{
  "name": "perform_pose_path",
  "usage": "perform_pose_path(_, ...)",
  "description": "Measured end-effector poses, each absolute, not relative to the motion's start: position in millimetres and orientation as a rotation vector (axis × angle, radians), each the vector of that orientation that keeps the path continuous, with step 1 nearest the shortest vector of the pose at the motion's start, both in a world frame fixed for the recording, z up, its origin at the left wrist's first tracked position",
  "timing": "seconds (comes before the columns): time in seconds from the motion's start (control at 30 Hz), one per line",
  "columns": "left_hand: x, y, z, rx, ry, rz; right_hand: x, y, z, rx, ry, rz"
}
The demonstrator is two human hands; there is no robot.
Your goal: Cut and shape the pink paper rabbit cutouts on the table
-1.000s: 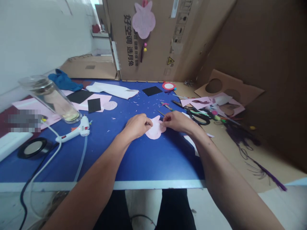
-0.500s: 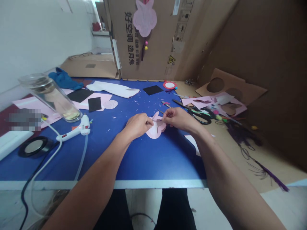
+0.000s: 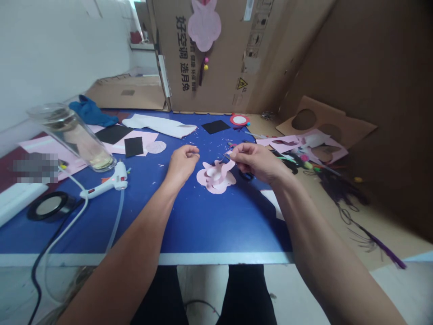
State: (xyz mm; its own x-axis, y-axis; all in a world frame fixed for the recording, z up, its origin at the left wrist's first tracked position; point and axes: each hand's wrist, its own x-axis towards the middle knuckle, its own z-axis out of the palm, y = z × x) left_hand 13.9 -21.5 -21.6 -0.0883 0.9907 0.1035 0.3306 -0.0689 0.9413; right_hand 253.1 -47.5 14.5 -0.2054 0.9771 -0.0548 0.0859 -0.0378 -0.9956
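Observation:
A pink paper cutout [image 3: 216, 177] with rabbit-like ears lies on the blue table top [image 3: 203, 221]. One layer of it is peeled upward, and my right hand [image 3: 254, 161] pinches that raised edge. My left hand [image 3: 182, 162] hovers just left of the cutout with the thumb and fingertips pressed together; nothing shows between them. Small paper scraps lie scattered around the cutout.
A white glue gun [image 3: 104, 184] with its cable, a glass jar [image 3: 72, 137] and a black tape roll [image 3: 47, 206] stand at the left. Black scissors [image 3: 287, 163], pink offcuts [image 3: 297, 143] and purple threads [image 3: 358, 212] lie at the right. A big cardboard box [image 3: 237, 54] bears a pink rabbit shape [image 3: 204, 23].
My right hand has lifted one layer of the pink cutout up and away. My left hand has let go of the cutout and drawn back to the left.

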Motion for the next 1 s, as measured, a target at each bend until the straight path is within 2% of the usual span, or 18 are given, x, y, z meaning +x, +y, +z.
perform_pose_path(0.33,24,-30,-18,1.531,1.42,1.034,239,-41,-2,-0.977,-1.285,1.34)
perform_pose_path(0.77,28,-34,-11,1.334,1.397,0.918,239,-49,12,-0.948,-1.322,1.32)
perform_pose_path(1.0,28,-34,-10,1.226,1.233,0.9,238,-54,14,-0.803,-1.287,1.445)
